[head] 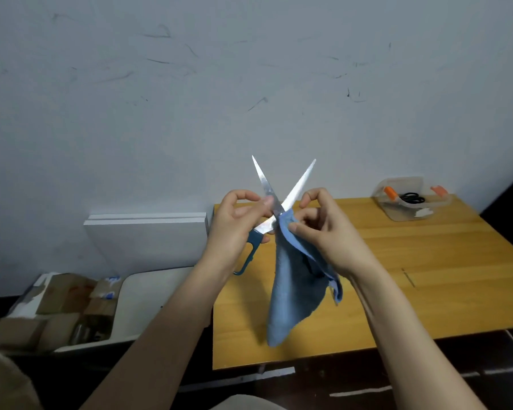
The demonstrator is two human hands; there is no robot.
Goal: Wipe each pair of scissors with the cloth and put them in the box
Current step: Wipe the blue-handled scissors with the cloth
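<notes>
Holding scissors (pixel 298 184) up above the bench (pixel 433 276) with the left grip (pixel 234 221), thumb and fingers pinched on one blade just below the pivot. Blades spread into an X, tips toward 11 and 1 o'clock, blue handle loop down toward 7 o'clock. Pinching a blue cloth (pixel 293 291) against the pivot with the right grip (pixel 329 232), clenched on the fabric, the rest hanging toward 6 o'clock. Far off at 2 o'clock on the bench: a clear box (pixel 381 193) with orange clasps, black-handled scissors (pixel 412 198) inside.
</notes>
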